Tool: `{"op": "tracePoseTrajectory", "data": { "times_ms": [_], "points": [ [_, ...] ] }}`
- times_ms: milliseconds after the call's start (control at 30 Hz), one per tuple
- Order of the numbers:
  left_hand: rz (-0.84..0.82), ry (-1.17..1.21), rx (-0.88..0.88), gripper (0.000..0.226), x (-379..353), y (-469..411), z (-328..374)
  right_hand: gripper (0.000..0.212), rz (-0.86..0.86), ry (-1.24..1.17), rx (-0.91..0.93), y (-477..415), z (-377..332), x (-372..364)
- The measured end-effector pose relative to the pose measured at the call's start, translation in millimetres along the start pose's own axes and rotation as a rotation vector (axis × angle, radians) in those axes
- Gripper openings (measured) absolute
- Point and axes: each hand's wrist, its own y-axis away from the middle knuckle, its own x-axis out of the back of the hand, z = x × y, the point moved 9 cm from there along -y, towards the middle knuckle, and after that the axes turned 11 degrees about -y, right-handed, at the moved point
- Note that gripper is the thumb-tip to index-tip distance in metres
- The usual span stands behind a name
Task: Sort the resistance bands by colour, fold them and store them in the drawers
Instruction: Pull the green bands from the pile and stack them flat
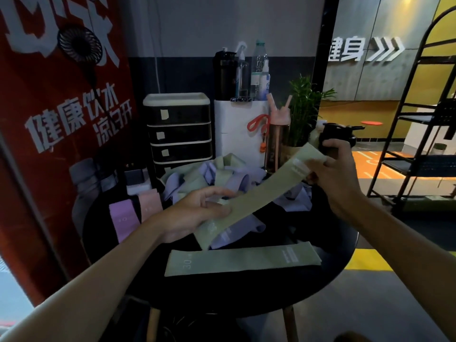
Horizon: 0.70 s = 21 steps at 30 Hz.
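Hands over a round black table [340, 243], head view. L hand [197, 213] grips the lower part of a pale green band [266, 191], thumb on top. R hand [338, 174] pinches its upper end, just beside a white label. The band runs flat on a diagonal btwn both hands, lifted above the table. A second green band [241, 260] lies flat at the near edge, marked "30". Behind the hands is a loose pile of bands [222, 174], lilac and green mixed. At the table's left edge lie a purple band [123, 219] and a pink band [150, 202], side by side. At the back stands a black drawer unit [180, 134] w/ all drawers closed, next to a white box [237, 129] w/ bottles on top.
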Motion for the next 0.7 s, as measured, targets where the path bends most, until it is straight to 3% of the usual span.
{"op": "tracePoseTrajectory", "data": {
  "times_ms": [167, 367, 567, 700],
  "points": [
    [0.086, -0.036, 0.102, 0.039, 30, 31, -26, 0.022, -0.074, 0.223, 0.000, 38, 29, 21],
    [0.374, -0.190, 0.122, 0.012, 62, 56, -49, 0.012, -0.186, 0.381, 0.030, 81, 44, 22],
    [0.487, -0.430, 0.090, 0.006, 62, 66, -53, 0.022, -0.304, 0.465, -0.021, 94, 73, 26],
    [0.477, -0.477, 0.044, 0.008, 56, 65, -55, 0.029, -0.334, 0.481, 0.006, 97, 83, 29]
  ]
}}
